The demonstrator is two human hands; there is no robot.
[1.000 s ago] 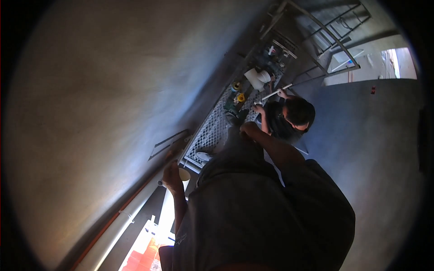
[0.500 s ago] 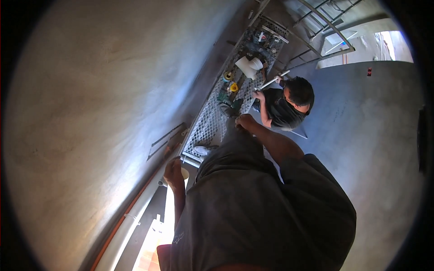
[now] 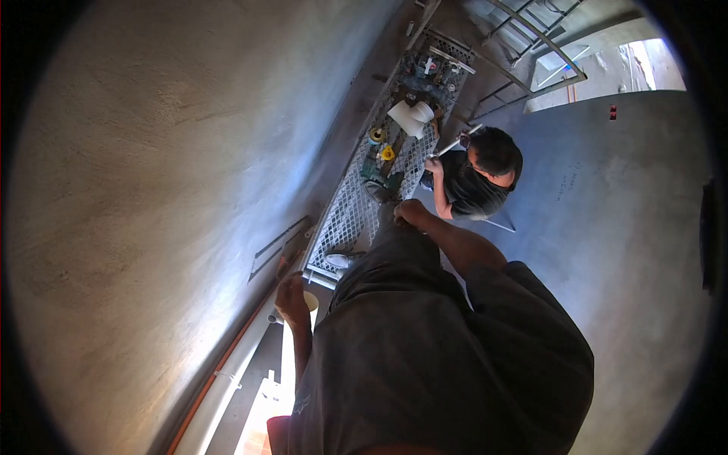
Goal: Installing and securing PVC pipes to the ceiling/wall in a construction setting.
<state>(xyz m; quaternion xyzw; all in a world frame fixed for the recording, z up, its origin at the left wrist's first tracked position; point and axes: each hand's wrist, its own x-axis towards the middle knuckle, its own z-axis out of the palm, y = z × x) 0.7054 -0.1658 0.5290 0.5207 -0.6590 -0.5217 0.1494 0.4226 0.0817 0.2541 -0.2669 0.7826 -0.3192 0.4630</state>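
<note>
My left hand (image 3: 290,300) hangs at my left side, beside the open end of an upright white pipe (image 3: 311,302) and close to the platform's near end. Its fingers are curled together; whatever they may hold is hidden. In front of my right thigh, by the knee, my right hand (image 3: 410,214) is closed, and its palm side does not show. Both my shoes stand on the metal mesh platform (image 3: 343,216). Ahead of them lie a yellow fitting (image 3: 387,152), a yellow-and-dark round item (image 3: 376,136) and a large white pipe branch fitting (image 3: 411,119).
A co-worker (image 3: 478,178) below the platform's right side holds a thin white pipe (image 3: 453,145). Small parts and tools crowd the platform's far end. Metal scaffold frames (image 3: 542,38) stand beyond. Along the left wall (image 3: 152,189) run a white pipe (image 3: 220,383) and an orange conduit (image 3: 205,379).
The whole view has shifted slightly, with the platform and co-worker now a little further left. Both my hands stay in nearly the same places. The co-worker still holds the thin pipe.
</note>
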